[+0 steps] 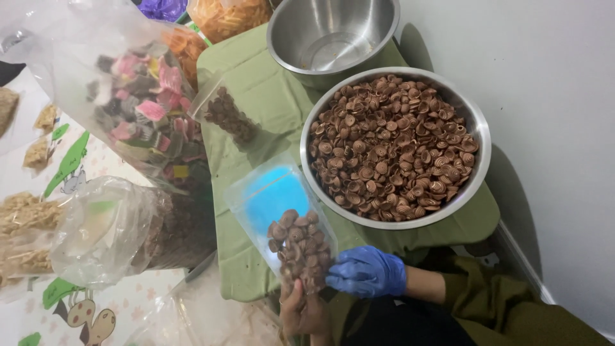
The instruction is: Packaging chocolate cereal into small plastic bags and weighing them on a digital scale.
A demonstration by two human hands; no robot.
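Note:
My left hand (301, 313), bare, grips the bottom of a small clear plastic bag (282, 211) partly filled with brown spiral-shaped snacks. My right hand (366, 271), in a blue glove, touches the lower right side of that bag, fingers curled against it. The bag stands over the front edge of a green-covered low table (256, 109). Just beyond it sits a large steel bowl (479, 154) heaped with the same brown spiral snacks. Another small filled bag (229, 115) lies on the green cloth further back.
An empty steel bowl (333, 32) stands behind the full one. Left of the table are large clear bags: mixed pink and brown sweets (138, 102), a dark-filled one (154, 230), orange snacks (224, 16). A patterned mat (77, 307) covers the floor; a white wall (551, 128) is at right.

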